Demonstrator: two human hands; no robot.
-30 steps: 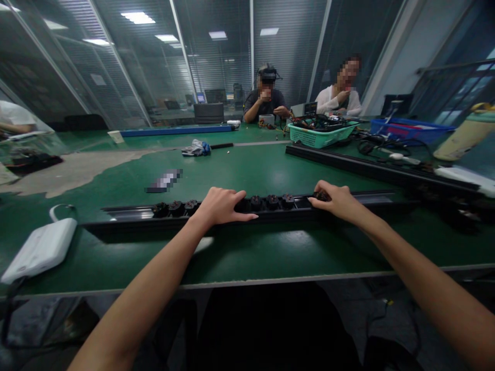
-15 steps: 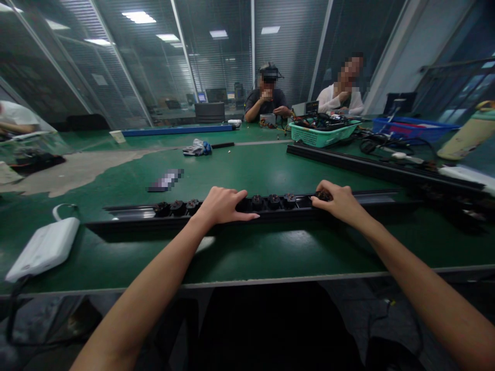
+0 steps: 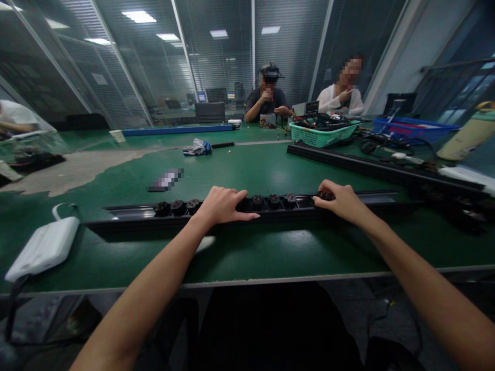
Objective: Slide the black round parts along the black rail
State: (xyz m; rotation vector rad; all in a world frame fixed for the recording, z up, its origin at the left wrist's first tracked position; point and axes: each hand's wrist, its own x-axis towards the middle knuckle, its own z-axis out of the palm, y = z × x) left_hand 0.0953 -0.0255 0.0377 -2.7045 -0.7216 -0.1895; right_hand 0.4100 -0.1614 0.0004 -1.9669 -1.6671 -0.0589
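A long black rail [image 3: 127, 221] lies across the green table [image 3: 247, 252] in front of me, with several small black socket modules [image 3: 274, 200] set along it. My left hand [image 3: 222, 205] rests on the rail's middle, fingers curled over it and thumb stretched along its front edge. Further right on the rail, my right hand [image 3: 342, 201] is closed, its fingertips pinching one black module [image 3: 324, 196].
A white power pack [image 3: 42, 247] with a cable lies at the near left. A second black rail [image 3: 371, 167] runs along the right, behind it a teal basket [image 3: 320, 133] and a blue tray [image 3: 413, 129]. Two people [image 3: 270, 98] sit at the far end.
My right hand has shifted slightly to the right on the module. The left hand has stayed in place.
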